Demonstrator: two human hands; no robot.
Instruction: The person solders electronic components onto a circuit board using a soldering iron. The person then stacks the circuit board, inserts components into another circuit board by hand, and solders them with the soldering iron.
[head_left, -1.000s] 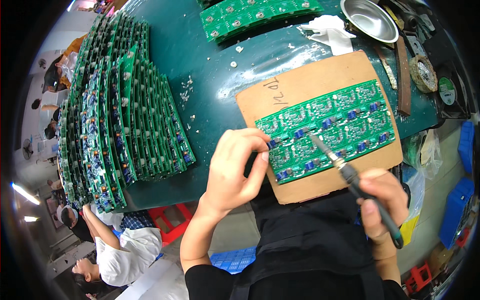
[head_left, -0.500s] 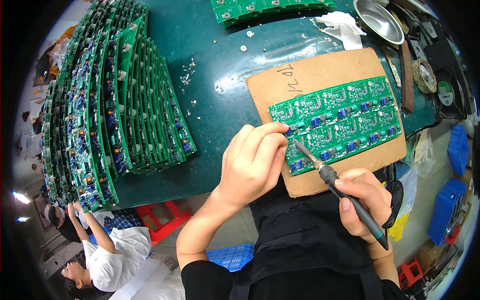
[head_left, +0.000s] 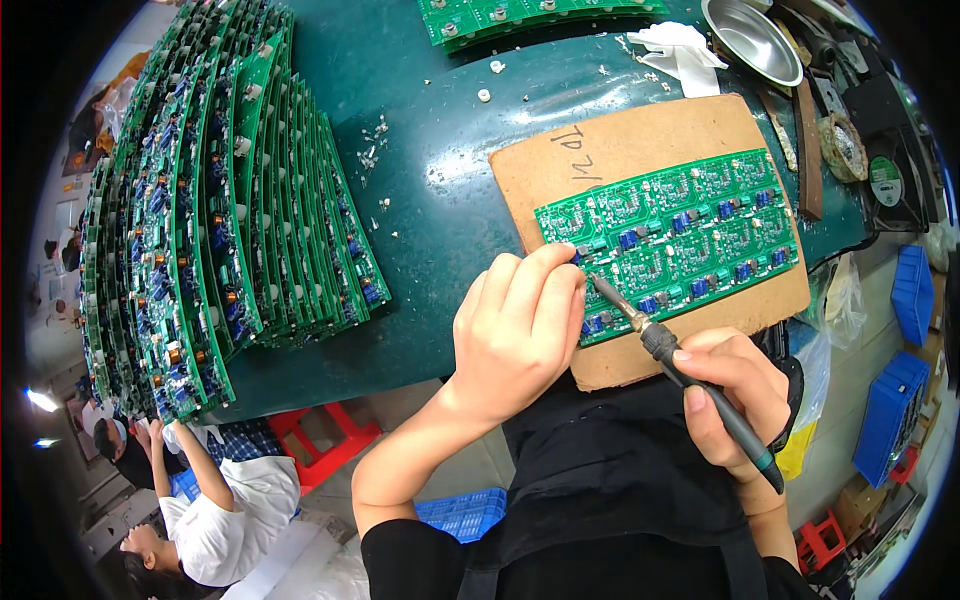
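Handwriting [head_left: 575, 155] in dark strokes is borne by the upper left part of a brown cardboard sheet [head_left: 650, 118], and a pale green round label [head_left: 886, 181] is seen on a dark object at the far right, its print too small to be made out. On the cardboard a green printed circuit board panel [head_left: 668, 240] is laid flat, slightly tilted, populated with blue components in two rows, its left end turned toward the left hand [head_left: 525, 320]. That hand is half closed, its fingers bent and drawn together, with the index fingertip placed at the panel's left edge; the thumb is mostly hidden, so whether anything is pinched cannot be told. By the right hand [head_left: 738, 395] a soldering iron [head_left: 659, 343] is gripped by its dark handle between thumb and curled fingers. The iron's tip is pointed at the panel's left end, just beside the left fingertips; whether contact is made cannot be told. The cardboard is supported by a green tabletop [head_left: 440, 270], on whose left side a large row of populated circuit boards [head_left: 210, 230] is stacked on edge. Near the top right, a crumpled white cloth [head_left: 680, 55] and an oval metal bowl [head_left: 752, 42] are set beyond the cardboard.
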